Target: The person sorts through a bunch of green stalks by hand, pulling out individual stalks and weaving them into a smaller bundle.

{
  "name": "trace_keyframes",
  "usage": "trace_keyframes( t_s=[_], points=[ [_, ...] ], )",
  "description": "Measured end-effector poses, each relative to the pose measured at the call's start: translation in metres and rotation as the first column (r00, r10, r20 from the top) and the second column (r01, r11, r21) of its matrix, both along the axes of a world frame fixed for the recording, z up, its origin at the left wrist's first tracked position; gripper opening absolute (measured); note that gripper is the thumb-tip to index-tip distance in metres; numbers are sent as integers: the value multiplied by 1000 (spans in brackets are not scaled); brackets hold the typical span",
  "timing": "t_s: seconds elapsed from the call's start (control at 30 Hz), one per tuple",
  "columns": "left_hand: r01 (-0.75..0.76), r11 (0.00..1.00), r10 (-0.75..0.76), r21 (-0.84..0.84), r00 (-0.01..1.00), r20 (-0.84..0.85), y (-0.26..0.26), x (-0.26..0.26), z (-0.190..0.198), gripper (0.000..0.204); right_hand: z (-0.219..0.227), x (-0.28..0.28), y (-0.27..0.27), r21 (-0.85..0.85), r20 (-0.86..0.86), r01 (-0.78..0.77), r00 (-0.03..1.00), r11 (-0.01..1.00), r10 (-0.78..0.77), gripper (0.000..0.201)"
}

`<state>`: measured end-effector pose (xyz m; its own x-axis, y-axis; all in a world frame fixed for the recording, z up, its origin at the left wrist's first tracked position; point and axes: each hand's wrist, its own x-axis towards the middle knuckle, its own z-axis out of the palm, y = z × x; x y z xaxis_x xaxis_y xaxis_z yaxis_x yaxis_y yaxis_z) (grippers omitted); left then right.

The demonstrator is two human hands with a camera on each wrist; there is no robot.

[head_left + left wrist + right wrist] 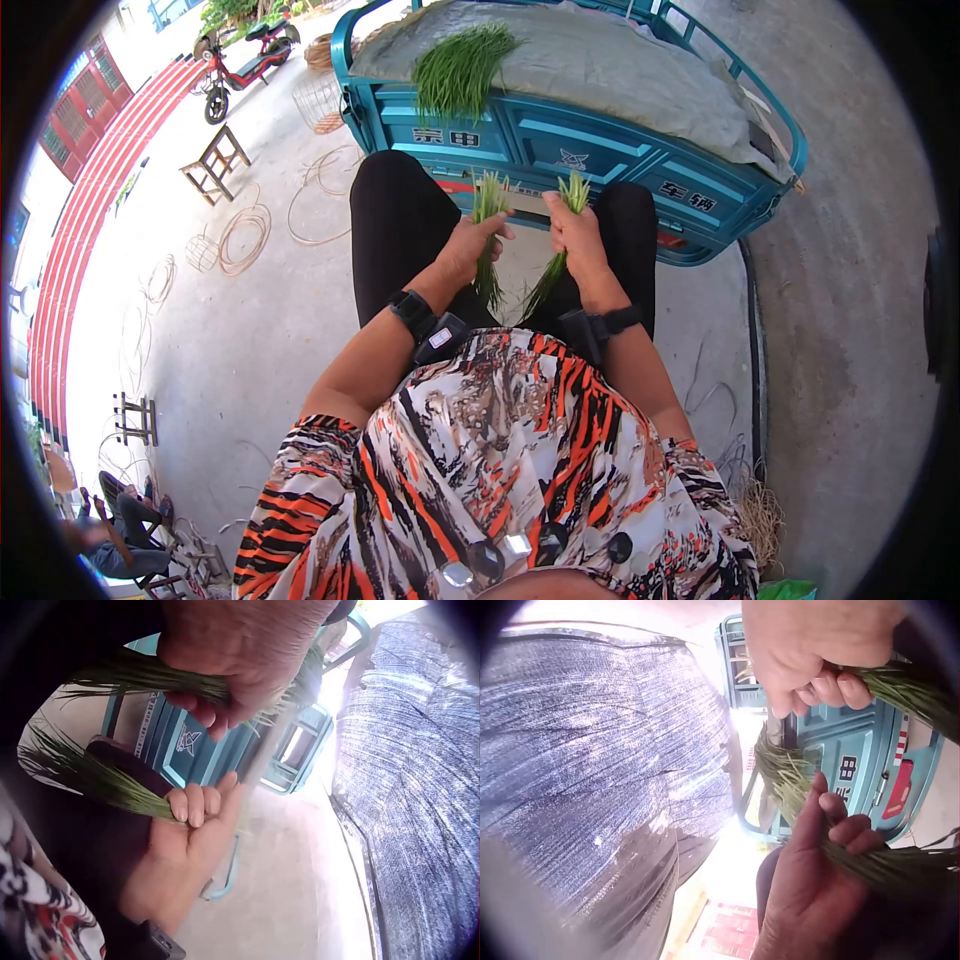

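My left hand point(468, 248) grips a bunch of green chives point(489, 195) between my knees, pale cut ends up and leaf tips hanging down. A smaller bunch of chives point(545, 287) is held in my right hand point(583, 243), its pale ends poking out above the thumb. The two hands are a short way apart. In the left wrist view, fingers of the right hand point(187, 844) curl round its bunch, leaves trailing left. The right wrist view shows the left hand point(806, 874) wrapped round its stalks point(791, 784).
Right in front stands a teal cargo tricycle bed point(600, 150) covered by a grey sheet point(610, 60), with a pile of chives point(462, 70) on its edge. To the left are a wooden stool point(215, 165), coiled wire point(245, 240) and a red scooter point(250, 62). A seated person point(120, 530) is lower left.
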<state>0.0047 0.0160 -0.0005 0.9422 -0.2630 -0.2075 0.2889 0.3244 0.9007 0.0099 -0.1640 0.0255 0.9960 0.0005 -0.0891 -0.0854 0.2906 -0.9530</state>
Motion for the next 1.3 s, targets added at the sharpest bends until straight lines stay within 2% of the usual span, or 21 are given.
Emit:
trace_keyframes(
  t_s=[0.17, 0.47, 0.57, 0.67, 0.77, 0.9, 1.1, 1.3],
  points=[
    [31, 999, -32, 35, 999, 28, -6, -3, 3, 25, -1, -2, 14, 30, -37, -148, 988, 988, 149, 20],
    [61, 996, -63, 60, 998, 22, -4, -5, 6, 26, -11, 7, 18, 95, -48, -199, 978, 975, 204, 15],
    [33, 999, -32, 26, 999, -19, -4, -6, 9, 25, -9, 5, 20, 100, -5, -150, 988, 984, 151, 17],
    [46, 998, -47, -31, 998, -31, -5, -7, 10, 24, -9, 6, 20, 36, -4, -111, 994, 993, 111, 20],
    [46, 995, -51, -83, 997, -50, -3, -6, 10, 23, -11, 5, 19, -75, -36, -187, 982, 979, 185, 22],
    [58, 990, -66, -128, 996, -67, -1, -5, 10, 22, -13, 5, 20, -84, 6, -220, 975, 972, 221, 22],
    [-19, 979, -14, -203, 986, -164, 1, -1, 6, 18, -8, 3, 21, -13, 33, -222, 974, 975, 223, 21],
    [-126, 976, 88, -180, 975, -203, 0, -3, 9, 19, 1, 0, 23, 74, 111, -214, 972, 974, 205, 23]
  ],
)
